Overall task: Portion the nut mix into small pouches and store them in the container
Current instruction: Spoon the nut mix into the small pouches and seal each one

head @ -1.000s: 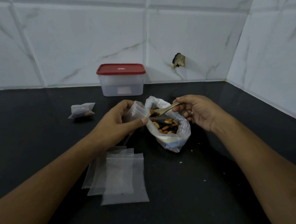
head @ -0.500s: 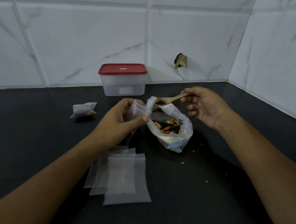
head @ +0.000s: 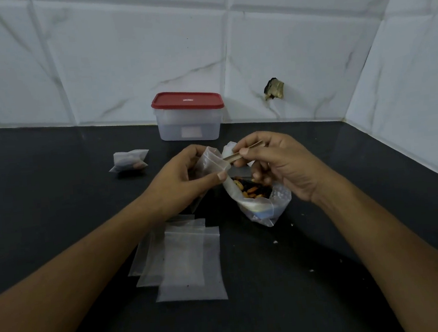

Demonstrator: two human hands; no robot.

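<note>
Since half a second ago the wooden spoon (head: pixel 246 150) has swung left from above the nut bag, and its front end now sits at the mouth of the small pouch (head: pixel 210 162), where the plastic hides whatever it carries. The right hand (head: pixel 279 165) pinches the spoon's handle between thumb and forefinger, its other fingers curled above the nuts. The left hand (head: pixel 179 181) grips the small pouch by its sides, thumb in front, and holds it clear of the tabletop (head: pixel 56 208). Just below and between both hands the open nut bag (head: pixel 259 204) stands on the tabletop, its nut mix (head: pixel 252 190) partly covered by the right hand's fingers. Near the left forearm lies a loose stack of empty pouches (head: pixel 189 259), overlapping one another. A filled pouch (head: pixel 129 161) lies apart to the left. Behind everything, against the tiled wall, stands the container (head: pixel 190 125) with its red lid (head: pixel 187 100) on. A few crumbs (head: pixel 275 242) dot the tabletop near the nut bag.
</note>
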